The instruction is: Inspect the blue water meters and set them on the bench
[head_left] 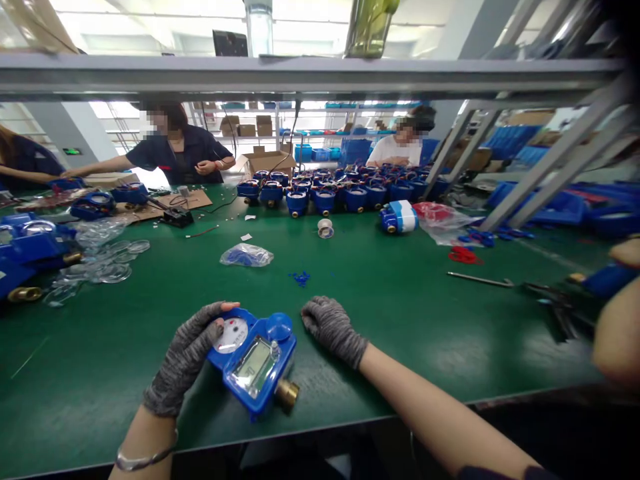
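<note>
My left hand [187, 353], in a grey fingerless glove, grips the left side of a blue water meter [263, 363]. The meter lies tilted at the front of the green table, with its round white dial, a small display and a brass fitting showing. My right hand [333, 330], gloved alike, rests on the table just right of the meter, apart from it. Its fingers are curled under, and whatever they may hold is hidden. Beyond it lies a small heap of blue bits [301, 278]. A clear bag with blue pieces [247, 255] sits farther back.
Rows of blue meters [325, 197] line the back, with a spool [325, 229] before them. Clear plastic rings [110, 263] lie left. Red bands [464, 255], a metal rod [480, 279] and a black tool [555, 310] lie right. Co-workers sit across; another person's arm intrudes at right.
</note>
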Action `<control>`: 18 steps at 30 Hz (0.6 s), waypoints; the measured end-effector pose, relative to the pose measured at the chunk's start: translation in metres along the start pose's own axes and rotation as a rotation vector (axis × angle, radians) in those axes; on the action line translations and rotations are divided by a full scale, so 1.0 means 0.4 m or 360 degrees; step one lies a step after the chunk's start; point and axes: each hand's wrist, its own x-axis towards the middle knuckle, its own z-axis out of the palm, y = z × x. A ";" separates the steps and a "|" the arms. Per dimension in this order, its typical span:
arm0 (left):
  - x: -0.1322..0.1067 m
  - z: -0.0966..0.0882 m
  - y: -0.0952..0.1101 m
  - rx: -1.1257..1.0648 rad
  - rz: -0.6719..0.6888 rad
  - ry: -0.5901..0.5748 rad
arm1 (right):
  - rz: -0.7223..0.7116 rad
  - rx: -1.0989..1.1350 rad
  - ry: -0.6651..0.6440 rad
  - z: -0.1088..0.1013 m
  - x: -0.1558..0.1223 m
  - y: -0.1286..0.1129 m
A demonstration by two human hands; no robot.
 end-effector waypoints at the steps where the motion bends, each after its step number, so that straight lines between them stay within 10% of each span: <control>1: 0.000 0.002 0.000 0.0002 0.0001 0.0017 | 0.0001 0.0023 0.0015 0.004 -0.003 0.002; 18: 0.000 -0.003 -0.014 -0.0112 -0.0034 0.0022 | -0.0557 0.0578 0.0205 -0.059 -0.096 -0.068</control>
